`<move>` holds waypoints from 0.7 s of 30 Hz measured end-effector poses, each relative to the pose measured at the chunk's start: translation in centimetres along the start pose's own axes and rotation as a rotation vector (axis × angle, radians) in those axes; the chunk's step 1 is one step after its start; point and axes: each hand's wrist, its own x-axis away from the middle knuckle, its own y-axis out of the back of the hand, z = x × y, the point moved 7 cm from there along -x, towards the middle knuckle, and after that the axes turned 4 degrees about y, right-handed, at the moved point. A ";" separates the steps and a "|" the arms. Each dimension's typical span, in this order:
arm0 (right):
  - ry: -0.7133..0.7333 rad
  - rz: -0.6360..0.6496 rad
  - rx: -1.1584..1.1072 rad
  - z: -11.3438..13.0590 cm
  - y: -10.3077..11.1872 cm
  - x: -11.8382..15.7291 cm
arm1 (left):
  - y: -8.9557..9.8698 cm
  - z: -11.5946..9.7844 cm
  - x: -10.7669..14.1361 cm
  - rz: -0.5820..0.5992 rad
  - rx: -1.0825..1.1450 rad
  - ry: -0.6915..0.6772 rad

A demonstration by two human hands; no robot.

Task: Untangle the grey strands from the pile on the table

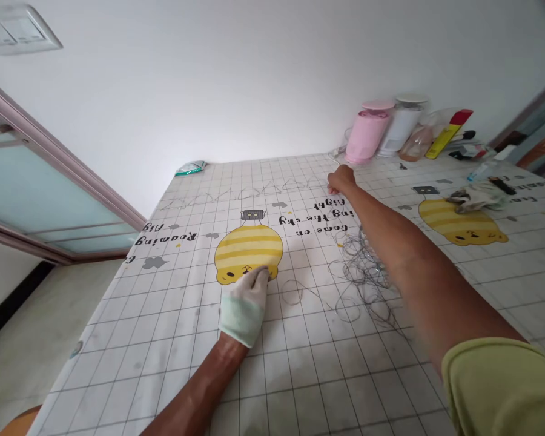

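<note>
From my remote feed, I register a plain white wall [209,79] behind a table [295,387] with a grid-patterned cover. A switch panel [20,30] is mounted upper left. Below it: a pinkish door frame [68,133] with frosted panes [27,181]. A dark skirting strip [18,303] borders the pale floor [49,333]. Illumination: soft, diffuse.

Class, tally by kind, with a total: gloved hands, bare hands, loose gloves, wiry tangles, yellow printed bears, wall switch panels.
Gloved left hand: 1
Bare right hand: 1
Loose glove: 1
Wiry tangle: 1
Yellow printed bears: 2
Wall switch panel: 1
Total: 7
</note>
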 end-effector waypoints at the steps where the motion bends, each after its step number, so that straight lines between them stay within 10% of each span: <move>1: -0.025 0.008 0.051 0.1 0.6 0.5 | 0.2 0.0 -0.1 -0.006 -0.009 0.008; 6: 0.046 0.204 0.157 2.1 1.9 7.5 | 0.6 0.8 -1.4 -0.002 0.118 0.026; 13: 0.389 0.876 0.546 5.5 -2.2 27.1 | 0.7 1.7 -2.6 0.002 0.327 0.057; 21: 0.634 0.919 0.633 5.0 -6.2 32.8 | 1.0 1.4 -2.7 -0.021 0.211 -0.004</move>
